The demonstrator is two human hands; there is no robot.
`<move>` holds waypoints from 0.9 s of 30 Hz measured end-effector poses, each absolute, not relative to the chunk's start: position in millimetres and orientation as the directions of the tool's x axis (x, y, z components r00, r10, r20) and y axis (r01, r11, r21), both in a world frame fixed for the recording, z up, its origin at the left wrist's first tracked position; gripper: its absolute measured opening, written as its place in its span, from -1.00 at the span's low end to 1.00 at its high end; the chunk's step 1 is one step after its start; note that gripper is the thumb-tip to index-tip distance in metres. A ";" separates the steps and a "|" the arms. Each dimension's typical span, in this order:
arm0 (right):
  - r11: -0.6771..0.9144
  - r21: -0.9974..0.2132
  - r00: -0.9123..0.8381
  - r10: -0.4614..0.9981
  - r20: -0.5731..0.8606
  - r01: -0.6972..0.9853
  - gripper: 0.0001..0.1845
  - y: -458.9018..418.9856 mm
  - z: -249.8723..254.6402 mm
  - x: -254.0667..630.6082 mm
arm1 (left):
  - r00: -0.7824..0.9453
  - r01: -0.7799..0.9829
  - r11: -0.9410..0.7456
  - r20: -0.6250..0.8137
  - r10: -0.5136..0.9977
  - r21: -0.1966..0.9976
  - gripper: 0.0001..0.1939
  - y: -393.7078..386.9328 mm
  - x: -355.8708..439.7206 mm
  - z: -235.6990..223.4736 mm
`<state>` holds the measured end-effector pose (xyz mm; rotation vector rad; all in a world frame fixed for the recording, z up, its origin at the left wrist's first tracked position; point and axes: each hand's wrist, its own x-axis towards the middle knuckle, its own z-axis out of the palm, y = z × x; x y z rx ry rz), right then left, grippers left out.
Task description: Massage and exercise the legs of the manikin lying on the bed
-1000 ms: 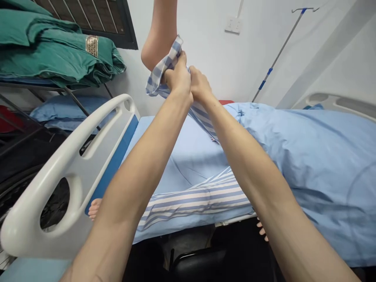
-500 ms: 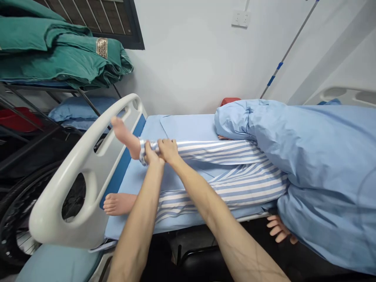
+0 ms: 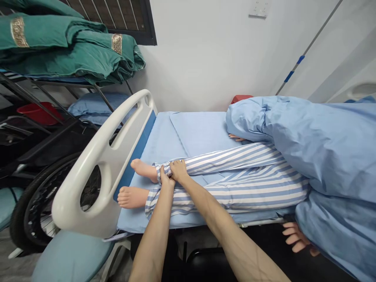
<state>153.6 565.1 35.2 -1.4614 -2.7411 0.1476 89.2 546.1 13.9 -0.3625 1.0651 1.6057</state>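
Observation:
A manikin with smooth, plastic-looking feet lies on the bed in blue-and-white striped trousers [image 3: 252, 192]. My left hand [image 3: 166, 178] is closed round its far lower leg just above the ankle, over the trouser cuff [image 3: 158, 172]. Right beside it, my right hand [image 3: 178, 170] grips the same leg slightly higher, through the striped cloth. The far foot [image 3: 143, 170] points toward the footboard, close to the near foot [image 3: 132, 197]. The near leg lies on the sheet, partly behind my left forearm. Both thumbs are only partly visible.
The white footboard [image 3: 88, 164] stands at the left, with a wheelchair wheel [image 3: 32, 207] and a teal stool seat [image 3: 70, 254] beyond. Blue bedding [image 3: 323, 145] covers the upper body; one manikin hand [image 3: 298, 237] hangs over the near edge. Green folded quilts [image 3: 88, 55] lie on a rack.
The far leg, held in both my hands, has come down and toward the near leg. The view has shifted left, so more of the wheelchair shows.

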 end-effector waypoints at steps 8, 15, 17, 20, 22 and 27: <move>0.542 -0.126 -0.530 0.840 0.120 0.831 -0.44 587.0 134.5 169.3 | -0.585 -0.762 -0.304 -0.406 0.703 0.571 -0.86 550.6 90.8 97.0; 0.502 -0.223 -0.443 0.856 0.264 0.836 -0.45 613.5 272.7 226.9 | -0.640 -0.476 -0.552 0.161 0.752 0.685 -0.64 595.3 115.5 225.4; 0.502 -0.240 -0.422 0.849 0.317 0.831 -0.43 618.4 302.9 247.5 | -0.588 -0.454 -0.607 0.293 0.754 0.653 -0.64 609.8 131.2 262.2; 0.502 -0.257 -0.385 0.835 0.394 0.826 -0.40 625.0 332.5 271.2 | -0.540 -0.452 -0.661 0.406 0.737 0.599 -0.64 624.6 152.5 303.5; 0.500 -0.251 -0.373 0.829 0.418 0.829 -0.39 629.6 340.2 278.1 | -0.540 -0.457 -0.648 0.389 0.747 0.610 -0.70 629.7 159.9 317.9; 0.519 -0.228 -0.405 0.820 0.405 0.824 -0.46 638.6 315.2 258.8 | -0.563 -0.460 -0.567 0.270 0.781 0.683 -0.82 627.9 146.1 301.0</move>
